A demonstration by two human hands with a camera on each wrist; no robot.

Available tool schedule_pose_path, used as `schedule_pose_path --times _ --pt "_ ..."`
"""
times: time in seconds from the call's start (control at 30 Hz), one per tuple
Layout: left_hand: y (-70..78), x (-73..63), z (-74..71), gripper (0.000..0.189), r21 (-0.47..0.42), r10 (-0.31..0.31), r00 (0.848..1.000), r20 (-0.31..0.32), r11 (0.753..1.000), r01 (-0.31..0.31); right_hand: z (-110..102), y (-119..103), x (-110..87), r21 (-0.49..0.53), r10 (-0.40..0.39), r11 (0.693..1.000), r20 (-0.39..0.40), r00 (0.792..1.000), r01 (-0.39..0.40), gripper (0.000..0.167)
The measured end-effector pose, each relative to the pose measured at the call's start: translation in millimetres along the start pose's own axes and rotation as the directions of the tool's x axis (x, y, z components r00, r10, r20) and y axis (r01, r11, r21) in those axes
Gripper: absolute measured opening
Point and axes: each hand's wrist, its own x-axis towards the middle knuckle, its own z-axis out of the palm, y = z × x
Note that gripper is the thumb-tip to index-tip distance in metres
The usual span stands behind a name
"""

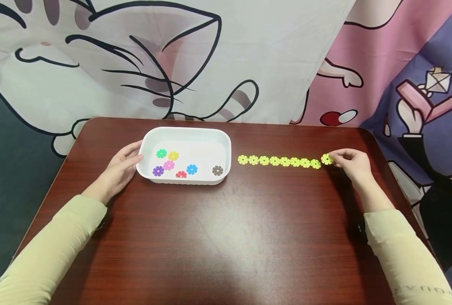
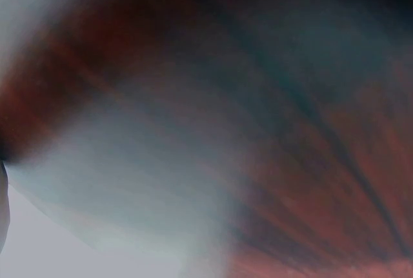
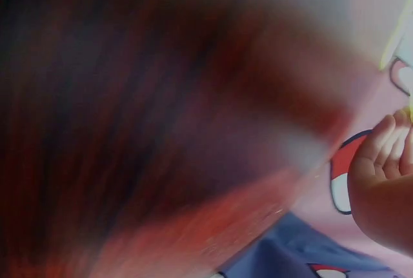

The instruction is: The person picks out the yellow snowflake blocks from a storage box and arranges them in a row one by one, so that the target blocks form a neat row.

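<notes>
At its left end, my left hand (image 1: 121, 169) grips a white plastic tray (image 1: 195, 135), thumb at the rim. Loose flower-shaped plastic discs lie in the tray, among them a green disc (image 1: 161, 153), a purple disc (image 1: 158, 171), a blue disc (image 1: 192, 169) and a brown disc (image 1: 217, 170). Right of the tray runs a row of yellow-green flower discs (image 1: 274, 161) on the table. Between thumb and fingertips, my right hand (image 1: 351, 165) pinches a yellow-green flower disc (image 1: 327, 159) at the row's right end. The left wrist view is mostly blurred.
The brown wooden table (image 1: 226, 237) has rounded far corners. Behind it hangs a cloth (image 1: 279, 55) printed with a cartoon cat, and pink and blue printed cloth (image 1: 386, 55) lies to the right.
</notes>
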Motion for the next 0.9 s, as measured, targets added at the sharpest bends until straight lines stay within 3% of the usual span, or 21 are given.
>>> schedule_pose_path --times 0.3,0.6,0.9 --pt "-0.1 0.3 0.9 0.037 0.025 -0.007 1.0 -0.011 1.0 0.007 -8.5 15.2 5.4 -0.202 0.058 0.978 0.02 0.998 -0.053 0.013" --pt "1.5 0.9 0.5 0.036 0.002 -0.005 1.0 -0.007 1.0 0.005 -6.0 19.1 10.0 -0.41 0.006 0.912 0.035 0.999 0.009 0.034" --pt "1.0 0.6 0.3 0.036 -0.002 -0.001 1.0 -0.002 1.0 0.001 -3.9 19.5 10.7 -0.466 -0.015 0.884 0.032 0.999 0.028 0.033"
